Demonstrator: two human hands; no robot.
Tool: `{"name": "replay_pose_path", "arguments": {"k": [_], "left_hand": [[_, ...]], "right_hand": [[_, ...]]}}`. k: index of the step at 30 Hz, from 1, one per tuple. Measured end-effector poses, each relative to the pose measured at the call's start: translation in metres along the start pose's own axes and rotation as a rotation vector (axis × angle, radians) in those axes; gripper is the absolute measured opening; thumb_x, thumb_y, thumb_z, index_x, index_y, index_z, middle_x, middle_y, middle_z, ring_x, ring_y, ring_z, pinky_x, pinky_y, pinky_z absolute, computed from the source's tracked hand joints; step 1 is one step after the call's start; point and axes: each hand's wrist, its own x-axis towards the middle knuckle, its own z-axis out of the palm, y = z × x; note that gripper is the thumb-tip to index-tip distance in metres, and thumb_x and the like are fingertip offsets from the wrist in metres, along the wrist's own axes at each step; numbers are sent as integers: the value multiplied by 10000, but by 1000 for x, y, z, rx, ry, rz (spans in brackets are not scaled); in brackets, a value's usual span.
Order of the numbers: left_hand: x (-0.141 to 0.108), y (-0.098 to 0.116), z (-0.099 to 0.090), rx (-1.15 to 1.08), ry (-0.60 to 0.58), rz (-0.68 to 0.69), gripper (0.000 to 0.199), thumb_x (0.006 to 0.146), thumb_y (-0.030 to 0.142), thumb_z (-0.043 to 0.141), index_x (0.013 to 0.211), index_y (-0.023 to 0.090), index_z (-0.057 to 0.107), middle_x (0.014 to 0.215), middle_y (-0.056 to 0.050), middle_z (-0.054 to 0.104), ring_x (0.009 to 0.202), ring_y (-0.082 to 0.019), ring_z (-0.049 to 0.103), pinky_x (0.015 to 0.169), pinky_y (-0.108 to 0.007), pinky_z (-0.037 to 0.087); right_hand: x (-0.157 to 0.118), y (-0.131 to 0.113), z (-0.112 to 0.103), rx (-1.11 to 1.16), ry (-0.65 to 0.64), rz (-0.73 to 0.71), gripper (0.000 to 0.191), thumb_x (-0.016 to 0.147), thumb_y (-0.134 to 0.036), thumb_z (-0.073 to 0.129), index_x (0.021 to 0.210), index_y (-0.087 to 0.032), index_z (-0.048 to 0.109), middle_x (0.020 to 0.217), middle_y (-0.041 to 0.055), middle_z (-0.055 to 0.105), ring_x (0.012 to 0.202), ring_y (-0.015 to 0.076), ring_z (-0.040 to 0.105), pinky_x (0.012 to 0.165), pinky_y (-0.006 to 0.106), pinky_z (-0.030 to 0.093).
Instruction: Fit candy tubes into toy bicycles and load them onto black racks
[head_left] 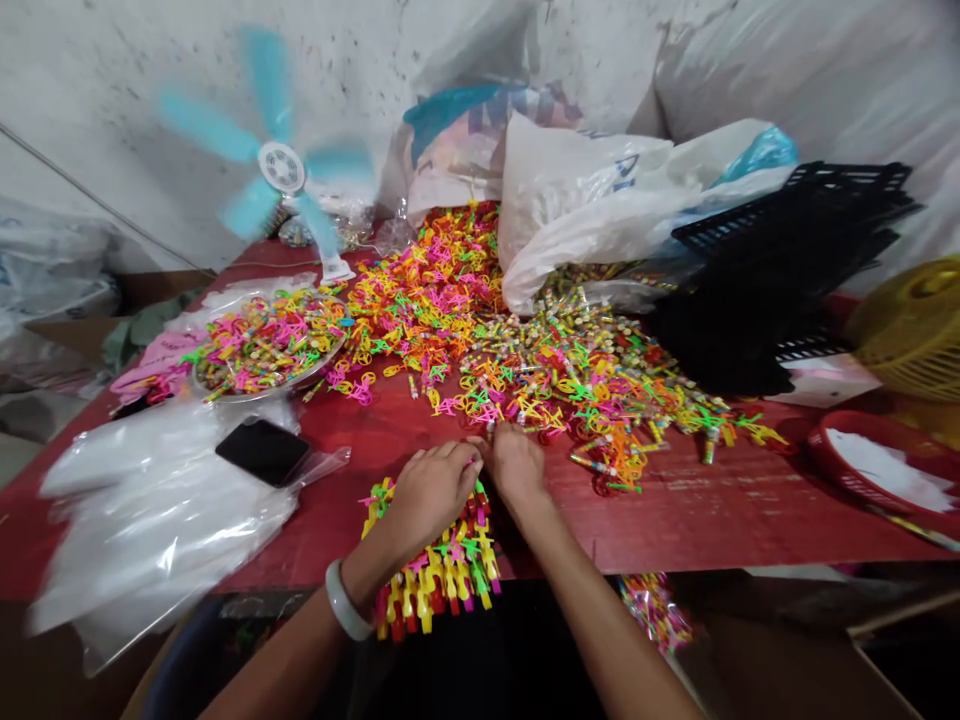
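Note:
My left hand point(433, 492), a pale bangle on its wrist, reaches over a block of small colourful plastic pieces point(442, 575) set in rows at the table's front edge. Its fingers are curled, and what they hold is hidden. Close beside it, my right hand point(516, 465) is closed, fingertips at the near edge of a loose heap of bright plastic pieces point(517, 385). Whatever is between its fingers is too small to make out. The two hands almost touch at the fingertips.
Clear plastic bags point(172, 510) lie at left under a black phone point(262, 450). Behind them are a bowl of pieces point(274, 345) and a spinning fan point(281, 167). White sacks point(577, 180) stand behind the heap. Black crates point(750, 280) and a red basket point(832, 460) are at right.

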Motion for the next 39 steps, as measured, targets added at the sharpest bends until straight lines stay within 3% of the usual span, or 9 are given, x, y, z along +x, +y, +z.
{"name": "replay_pose_path", "arguments": {"k": [5,9,12,15,17,23,32,35,39], "left_hand": [[-2,-11,3,-196,65,36,305,954,267,360,1155,164,566,1167,-105,640,1076,-233,600,942,-401,462],[13,-23,-4,-455,145,74,398,926,280,394,1289,143,483,1322,-145,553,1206,-239,531,1010,-401,428],[32,-28,-17,-686,-46,201,349,894,281,458,1204,162,567,1243,-110,614,1113,-217,582,940,-360,467],[46,-26,-29,-821,-316,236,239,860,278,525,1003,141,658,964,-61,699,877,-163,631,817,-292,489],[48,-22,-30,-831,-324,189,199,834,246,554,966,145,664,890,-35,695,823,-144,621,786,-271,482],[49,-13,-15,-518,-4,170,172,819,184,510,878,189,671,867,-2,686,821,-146,616,782,-275,482],[46,-18,-14,-200,-132,158,269,901,232,424,1026,188,657,1015,-56,717,942,-200,659,846,-313,495],[37,-16,-11,-204,-119,167,317,936,281,378,1082,174,638,1095,-79,700,1011,-213,649,890,-324,490],[24,-9,-1,-195,-95,208,437,953,397,380,1273,129,509,1232,-136,627,1142,-239,584,970,-367,457]], "right_hand": [[1,20,-9,135,-23,-14,129,876,-254,573,831,-147,631,765,93,683,704,202,647,619,263,430],[-17,47,-24,758,-228,-146,232,858,-406,561,805,-182,588,561,-24,574,495,141,537,519,247,403],[-28,52,-34,1043,-406,-218,319,788,-498,639,798,-180,608,585,-35,558,496,113,487,512,240,388],[-32,51,-38,1124,-429,-193,360,749,-523,684,802,-171,633,587,-38,549,500,99,460,511,235,378],[-32,49,-38,1148,-394,-164,366,729,-525,703,770,-170,624,566,-44,538,485,94,450,494,230,370],[-39,41,-28,1160,-219,-43,344,701,-495,731,773,-187,598,520,-58,535,440,102,467,430,215,369],[-48,40,29,1081,-157,-16,166,765,-339,626,846,-195,644,565,-33,613,467,142,550,469,241,452],[-49,38,27,905,-60,-145,84,781,-219,552,796,-193,630,645,-10,619,560,148,568,526,234,442],[-50,35,17,611,26,-307,227,753,-45,458,836,-173,625,812,50,639,759,177,588,684,261,455]]}}
